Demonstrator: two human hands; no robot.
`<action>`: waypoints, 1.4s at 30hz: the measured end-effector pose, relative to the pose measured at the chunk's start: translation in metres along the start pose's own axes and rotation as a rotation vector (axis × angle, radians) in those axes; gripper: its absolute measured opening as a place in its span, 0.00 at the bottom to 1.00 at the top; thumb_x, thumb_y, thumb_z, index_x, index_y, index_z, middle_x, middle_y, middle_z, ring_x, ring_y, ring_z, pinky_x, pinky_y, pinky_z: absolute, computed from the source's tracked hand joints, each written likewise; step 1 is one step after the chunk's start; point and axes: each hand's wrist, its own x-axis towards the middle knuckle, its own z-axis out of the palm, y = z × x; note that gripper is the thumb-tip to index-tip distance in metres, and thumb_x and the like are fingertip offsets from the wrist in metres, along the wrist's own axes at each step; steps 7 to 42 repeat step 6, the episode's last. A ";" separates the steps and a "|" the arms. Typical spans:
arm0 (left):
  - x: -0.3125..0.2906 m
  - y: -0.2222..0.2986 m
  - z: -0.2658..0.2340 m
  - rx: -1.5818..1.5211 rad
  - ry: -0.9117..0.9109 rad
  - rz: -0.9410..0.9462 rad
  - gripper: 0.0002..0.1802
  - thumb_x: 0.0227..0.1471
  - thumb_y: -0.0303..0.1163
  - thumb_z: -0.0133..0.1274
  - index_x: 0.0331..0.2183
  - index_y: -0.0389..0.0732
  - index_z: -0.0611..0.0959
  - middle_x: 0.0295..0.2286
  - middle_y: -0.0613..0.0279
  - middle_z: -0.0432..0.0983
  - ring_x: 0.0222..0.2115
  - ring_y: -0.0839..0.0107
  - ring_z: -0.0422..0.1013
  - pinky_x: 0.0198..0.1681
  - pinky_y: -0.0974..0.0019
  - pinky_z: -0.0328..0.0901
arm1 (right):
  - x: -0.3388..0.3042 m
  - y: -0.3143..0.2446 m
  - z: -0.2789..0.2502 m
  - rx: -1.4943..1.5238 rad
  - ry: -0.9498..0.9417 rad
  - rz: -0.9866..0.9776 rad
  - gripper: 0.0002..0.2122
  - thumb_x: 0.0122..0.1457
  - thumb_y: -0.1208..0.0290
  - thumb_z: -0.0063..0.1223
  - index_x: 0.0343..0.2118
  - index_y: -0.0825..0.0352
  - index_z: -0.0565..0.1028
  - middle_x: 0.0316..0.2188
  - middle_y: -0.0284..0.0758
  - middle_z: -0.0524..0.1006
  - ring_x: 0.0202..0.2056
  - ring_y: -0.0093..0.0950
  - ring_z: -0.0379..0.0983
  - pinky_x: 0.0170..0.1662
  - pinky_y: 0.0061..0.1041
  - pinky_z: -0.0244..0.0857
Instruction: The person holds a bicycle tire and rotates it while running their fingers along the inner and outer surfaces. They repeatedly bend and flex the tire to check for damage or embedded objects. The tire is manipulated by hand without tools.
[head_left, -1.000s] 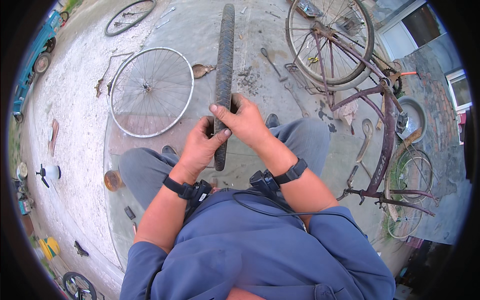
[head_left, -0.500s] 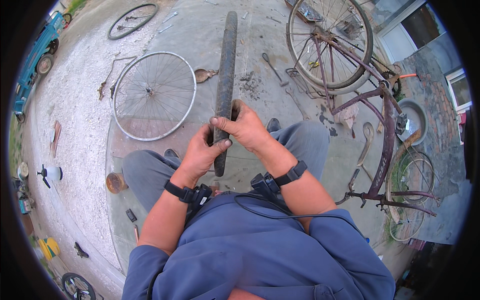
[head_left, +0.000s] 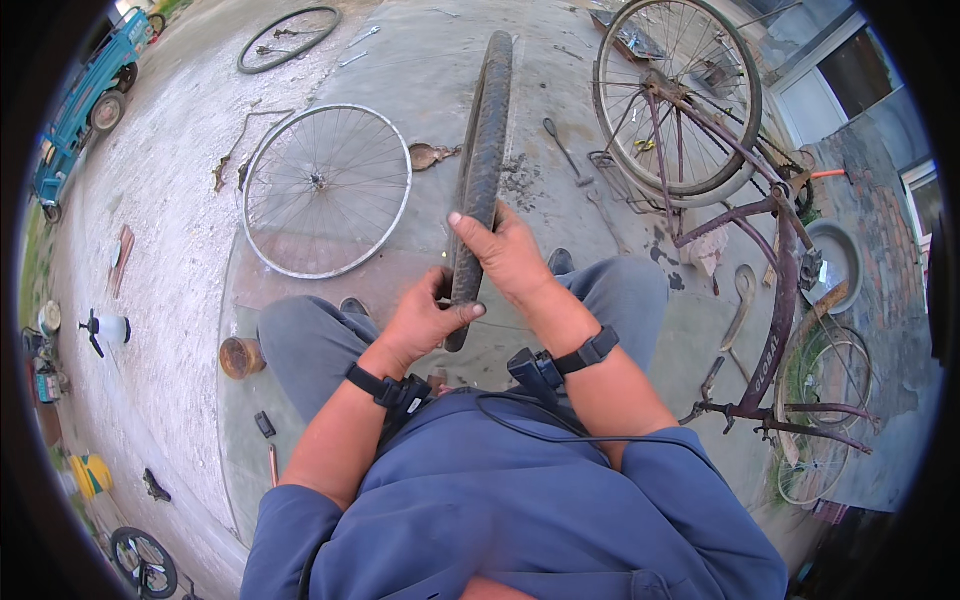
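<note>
A worn black bicycle tyre [head_left: 488, 140] stands upright in front of me, seen nearly edge-on with its tread toward me. My left hand [head_left: 418, 318] grips its near lower part, thumb across the tread and fingers behind the side. Higher up, my right hand [head_left: 508, 255] is closed round the right side, its thumb lying over the tread. The fingers of both hands are partly hidden by the tyre. To the left on the ground lies a bare spoked wheel [head_left: 317, 182] with a silver rim and no tyre.
At right stands an upturned maroon bicycle frame [head_left: 785, 270] with its wheel [head_left: 655, 85]. Beside it are a grey basin [head_left: 850, 265] and loose rims. Tools, including a wrench [head_left: 605, 215], lie ahead. A rusty can [head_left: 240, 357] sits by my left knee; a blue cart [head_left: 108, 75] stands far left.
The tyre has turned and tilted slightly, its top moving right, so more of its left side and inner opening shows. Both hands have shifted slightly right with it; my view has swung slightly.
</note>
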 end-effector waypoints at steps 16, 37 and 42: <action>-0.006 -0.017 0.000 0.047 -0.006 -0.081 0.30 0.48 0.35 0.70 0.47 0.34 0.74 0.32 0.62 0.75 0.30 0.76 0.70 0.31 0.70 0.67 | 0.002 0.009 -0.001 -0.138 0.041 -0.105 0.29 0.56 0.52 0.66 0.46 0.75 0.70 0.31 0.39 0.76 0.34 0.25 0.72 0.37 0.25 0.69; -0.006 -0.017 0.000 0.047 -0.006 -0.081 0.30 0.48 0.35 0.70 0.47 0.34 0.74 0.32 0.62 0.75 0.30 0.76 0.70 0.31 0.70 0.67 | 0.002 0.009 -0.001 -0.138 0.041 -0.105 0.29 0.56 0.52 0.66 0.46 0.75 0.70 0.31 0.39 0.76 0.34 0.25 0.72 0.37 0.25 0.69; -0.006 -0.017 0.000 0.047 -0.006 -0.081 0.30 0.48 0.35 0.70 0.47 0.34 0.74 0.32 0.62 0.75 0.30 0.76 0.70 0.31 0.70 0.67 | 0.002 0.009 -0.001 -0.138 0.041 -0.105 0.29 0.56 0.52 0.66 0.46 0.75 0.70 0.31 0.39 0.76 0.34 0.25 0.72 0.37 0.25 0.69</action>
